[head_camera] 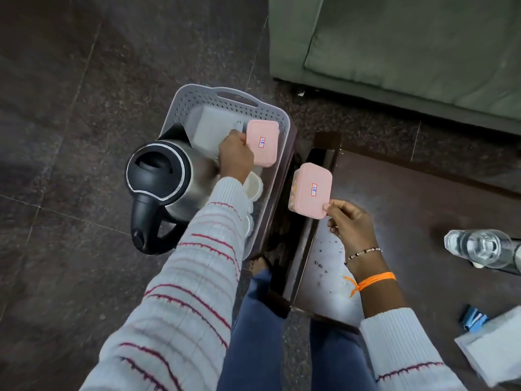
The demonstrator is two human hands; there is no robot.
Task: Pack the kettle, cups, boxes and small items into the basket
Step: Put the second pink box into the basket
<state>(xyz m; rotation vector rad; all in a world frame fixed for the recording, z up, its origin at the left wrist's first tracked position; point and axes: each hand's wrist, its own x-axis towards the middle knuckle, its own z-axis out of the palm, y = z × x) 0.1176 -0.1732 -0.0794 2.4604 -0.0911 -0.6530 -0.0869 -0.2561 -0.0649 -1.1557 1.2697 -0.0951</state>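
Observation:
A grey perforated basket (231, 101) stands on a dark stool left of the table. Inside it a steel kettle with a black lid (158, 172) fills the near left, a white box (210, 128) lies at the back, and white cups (253, 186) sit under my left forearm. My left hand (235, 156) grips one pink-lidded box (262, 142) by its left edge, over the basket's right side. My right hand (349, 221) pinches the near corner of a second pink-lidded box (310, 190), held above the gap between basket and table.
A dark wooden table (408, 210) lies to the right, with a clear glass bottle (479, 248), a blue packet (475, 318) and white paper (490, 345) on it. A green sofa (408, 49) stands behind. My legs in jeans are below.

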